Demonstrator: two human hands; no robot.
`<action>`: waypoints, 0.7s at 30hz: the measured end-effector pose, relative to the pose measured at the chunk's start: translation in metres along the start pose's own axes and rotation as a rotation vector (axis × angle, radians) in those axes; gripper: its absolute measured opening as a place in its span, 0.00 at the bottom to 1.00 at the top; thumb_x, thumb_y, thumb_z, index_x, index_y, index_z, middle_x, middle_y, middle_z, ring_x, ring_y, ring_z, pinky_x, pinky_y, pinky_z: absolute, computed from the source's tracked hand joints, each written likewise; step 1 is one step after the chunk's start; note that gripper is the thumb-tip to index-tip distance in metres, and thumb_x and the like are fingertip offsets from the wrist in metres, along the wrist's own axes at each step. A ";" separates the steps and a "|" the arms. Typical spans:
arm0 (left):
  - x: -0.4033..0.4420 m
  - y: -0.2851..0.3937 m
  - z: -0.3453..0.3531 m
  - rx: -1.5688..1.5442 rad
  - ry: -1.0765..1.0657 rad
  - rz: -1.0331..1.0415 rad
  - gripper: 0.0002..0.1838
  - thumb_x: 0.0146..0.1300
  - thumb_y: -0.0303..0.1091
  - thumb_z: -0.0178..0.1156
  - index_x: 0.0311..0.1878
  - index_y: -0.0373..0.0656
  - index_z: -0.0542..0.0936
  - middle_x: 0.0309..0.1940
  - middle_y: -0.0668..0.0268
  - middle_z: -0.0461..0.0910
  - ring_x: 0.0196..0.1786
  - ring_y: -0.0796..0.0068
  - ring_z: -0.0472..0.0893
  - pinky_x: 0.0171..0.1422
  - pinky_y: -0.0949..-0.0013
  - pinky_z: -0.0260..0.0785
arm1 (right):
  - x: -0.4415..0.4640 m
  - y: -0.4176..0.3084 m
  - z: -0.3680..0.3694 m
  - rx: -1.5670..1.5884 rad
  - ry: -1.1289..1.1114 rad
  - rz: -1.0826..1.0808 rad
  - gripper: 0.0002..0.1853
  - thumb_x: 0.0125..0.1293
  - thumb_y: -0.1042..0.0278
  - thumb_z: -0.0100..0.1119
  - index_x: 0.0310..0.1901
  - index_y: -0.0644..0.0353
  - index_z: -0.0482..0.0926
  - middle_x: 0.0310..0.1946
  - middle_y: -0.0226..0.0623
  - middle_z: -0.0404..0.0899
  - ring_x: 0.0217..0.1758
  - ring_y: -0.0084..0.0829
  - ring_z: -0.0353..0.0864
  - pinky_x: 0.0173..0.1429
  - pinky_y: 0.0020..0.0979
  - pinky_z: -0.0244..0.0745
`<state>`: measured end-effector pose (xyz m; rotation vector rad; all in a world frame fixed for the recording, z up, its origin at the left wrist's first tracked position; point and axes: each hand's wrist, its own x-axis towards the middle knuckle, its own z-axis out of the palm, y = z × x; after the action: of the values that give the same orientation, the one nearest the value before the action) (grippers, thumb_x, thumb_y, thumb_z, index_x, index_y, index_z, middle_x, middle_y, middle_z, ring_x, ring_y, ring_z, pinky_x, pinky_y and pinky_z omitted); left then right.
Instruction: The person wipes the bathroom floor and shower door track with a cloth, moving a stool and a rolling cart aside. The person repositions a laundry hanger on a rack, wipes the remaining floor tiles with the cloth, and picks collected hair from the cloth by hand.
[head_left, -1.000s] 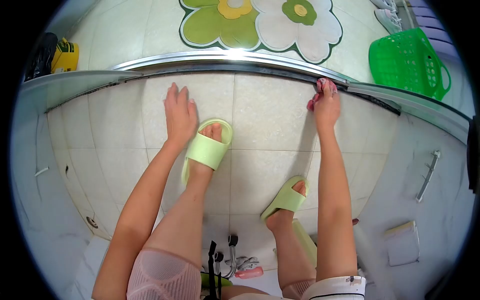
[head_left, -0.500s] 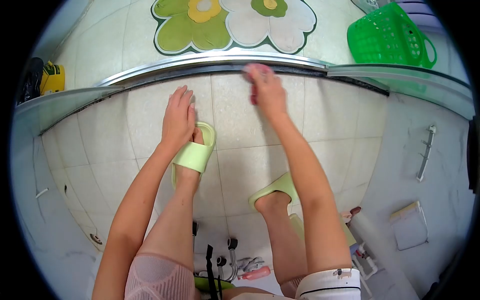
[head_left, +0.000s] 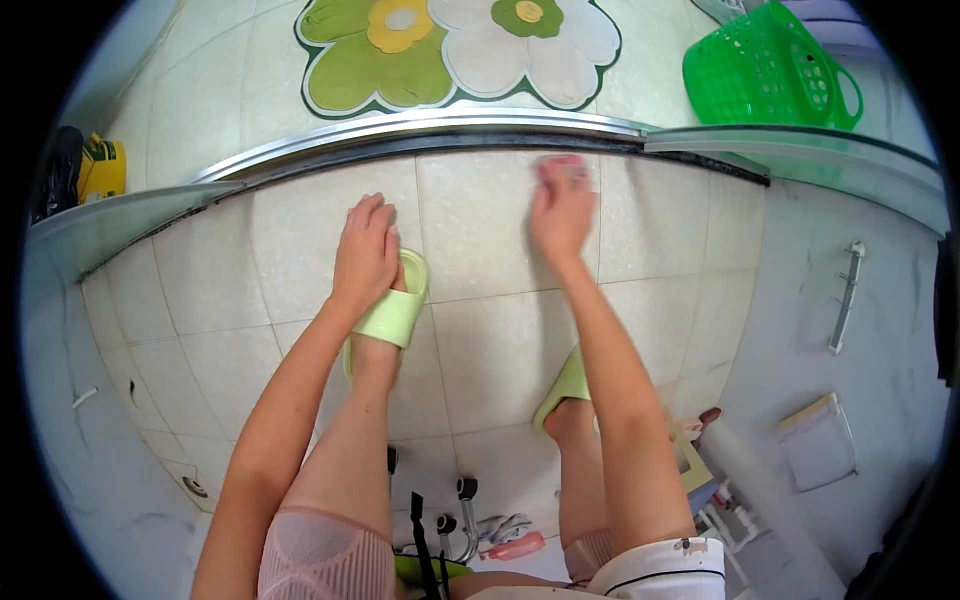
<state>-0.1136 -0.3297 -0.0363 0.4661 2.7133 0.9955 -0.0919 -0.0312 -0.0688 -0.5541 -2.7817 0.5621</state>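
A pinkish-red cloth (head_left: pixel 563 168), blurred by motion, is held in the fingers of my right hand (head_left: pixel 565 215), over the pale floor tiles (head_left: pixel 480 225) just inside the metal door track (head_left: pixel 450 122). My left hand (head_left: pixel 365 250) holds nothing; its fingers are extended and lie close together beside the left green slipper (head_left: pixel 392 312). Part of the right slipper (head_left: pixel 568 385) shows beside my right forearm. The track curves across the view beyond both hands.
Beyond the track lie a flower-shaped mat (head_left: pixel 480 55) and a green basket (head_left: pixel 765 75). Glass panels (head_left: pixel 830 150) stand at both sides. A yellow container (head_left: pixel 101 168) is at far left. Chair casters (head_left: pixel 467 488) and a pink bottle (head_left: pixel 513 546) are near my legs.
My right hand with the cloth has moved left from the track's right part, then slightly back right and nearer to me. The view has shifted, and my left hand now rests closer to the slipper.
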 end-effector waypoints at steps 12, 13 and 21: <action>0.026 0.055 0.046 0.055 -0.183 0.282 0.19 0.65 0.26 0.59 0.59 0.34 0.75 0.67 0.45 0.70 0.72 0.38 0.67 0.80 0.42 0.57 | -0.034 0.128 -0.113 -0.049 -0.210 0.128 0.11 0.68 0.70 0.58 0.49 0.48 0.82 0.44 0.44 0.84 0.49 0.49 0.82 0.54 0.46 0.75; 0.027 0.058 0.051 0.073 -0.195 0.281 0.19 0.65 0.26 0.60 0.60 0.34 0.75 0.67 0.44 0.69 0.72 0.37 0.66 0.80 0.41 0.57 | -0.039 0.167 -0.125 -0.046 -0.225 0.290 0.10 0.70 0.69 0.57 0.51 0.50 0.81 0.44 0.45 0.85 0.50 0.50 0.83 0.55 0.46 0.76; 0.029 0.089 0.072 0.248 -0.245 0.270 0.23 0.62 0.25 0.61 0.61 0.35 0.74 0.68 0.43 0.66 0.72 0.35 0.65 0.79 0.39 0.56 | -0.058 0.317 -0.132 -0.136 0.377 0.700 0.09 0.72 0.72 0.51 0.49 0.58 0.80 0.53 0.37 0.84 0.55 0.42 0.83 0.59 0.40 0.76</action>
<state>-0.0986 -0.2125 -0.0347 0.9525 2.6029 0.6081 0.1013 0.2578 -0.0922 -1.5100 -2.2315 0.3392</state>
